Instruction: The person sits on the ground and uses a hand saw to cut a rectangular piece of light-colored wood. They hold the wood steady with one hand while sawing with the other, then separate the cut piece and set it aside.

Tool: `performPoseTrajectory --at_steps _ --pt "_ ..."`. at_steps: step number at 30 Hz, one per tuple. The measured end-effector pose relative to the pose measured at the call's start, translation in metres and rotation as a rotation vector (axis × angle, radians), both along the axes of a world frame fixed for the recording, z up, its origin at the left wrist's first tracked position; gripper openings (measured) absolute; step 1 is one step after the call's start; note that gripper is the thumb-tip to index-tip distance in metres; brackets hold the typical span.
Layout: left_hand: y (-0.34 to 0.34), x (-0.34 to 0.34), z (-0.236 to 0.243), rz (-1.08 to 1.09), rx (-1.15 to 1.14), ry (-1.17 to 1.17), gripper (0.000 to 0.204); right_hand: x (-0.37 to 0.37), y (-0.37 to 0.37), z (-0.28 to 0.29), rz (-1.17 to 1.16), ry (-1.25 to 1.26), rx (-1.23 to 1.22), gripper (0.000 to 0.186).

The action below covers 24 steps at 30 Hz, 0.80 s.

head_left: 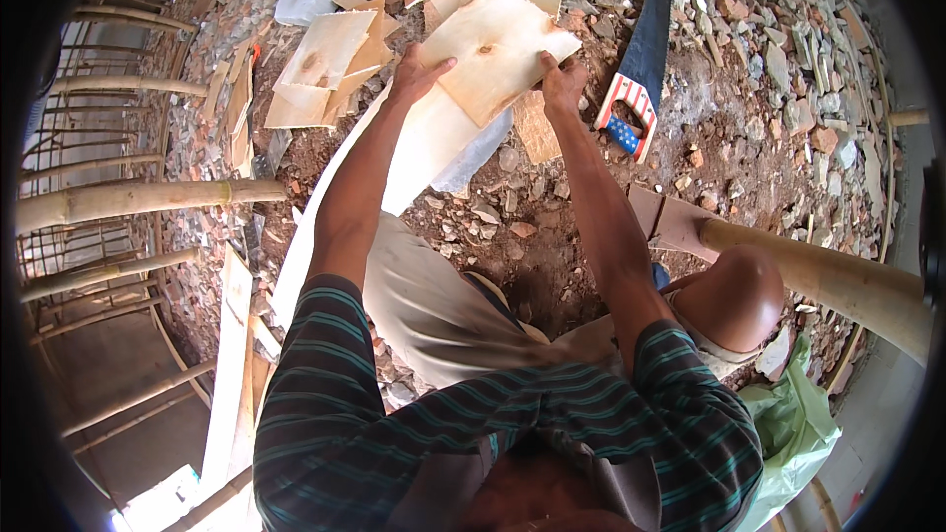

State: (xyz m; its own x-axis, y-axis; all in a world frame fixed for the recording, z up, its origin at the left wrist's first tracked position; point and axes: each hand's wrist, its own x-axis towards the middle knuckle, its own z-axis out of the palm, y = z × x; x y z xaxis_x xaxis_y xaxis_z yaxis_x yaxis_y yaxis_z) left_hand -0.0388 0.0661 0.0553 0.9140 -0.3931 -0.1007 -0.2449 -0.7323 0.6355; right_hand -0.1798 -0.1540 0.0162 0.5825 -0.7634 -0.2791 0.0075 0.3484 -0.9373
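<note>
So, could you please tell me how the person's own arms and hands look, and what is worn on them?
The left hand and right hand are without gloves, and neither wrist shows a watch. Short, dark fabric sleeves with thin teal stripes leave both forearms uncovered.

Rubble-strewn ground [734,128], bamboo poles [148,205], grey wall [875,419]

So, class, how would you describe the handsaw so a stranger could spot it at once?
Above the stony ground, find the right hand gripping a pale wooden sheet. Just right of that hand lies the handsaw. Its dark blade and striped red and white handle set it apart from the plain sheet and stones.
</note>
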Motion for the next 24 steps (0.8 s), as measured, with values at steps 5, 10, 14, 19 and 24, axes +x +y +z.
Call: performPoseTrajectory --at_steps 5,10,14,19,24 --pt "-0.007 0.002 0.0 -0.067 0.048 -0.03 0.08 0.0 -0.011 0.01 0.026 -0.067 0.018 0.023" --pt "-0.025 0.014 -0.016 -0.135 0.057 -0.187 0.093 0.003 -0.034 0.009 -0.008 -0.01 -0.103 0.024" --pt "-0.035 0.024 -0.031 -0.134 0.037 -0.208 0.094 0.004 -0.054 0.004 -0.02 0.049 -0.064 0.025" --pt "-0.021 0.043 -0.042 0.013 -0.109 -0.169 0.057 0.005 -0.066 0.006 -0.052 0.064 -0.084 0.021" --pt "-0.017 0.066 -0.04 0.132 -0.189 -0.165 0.039 0.003 -0.067 0.015 -0.024 0.097 -0.04 0.02"
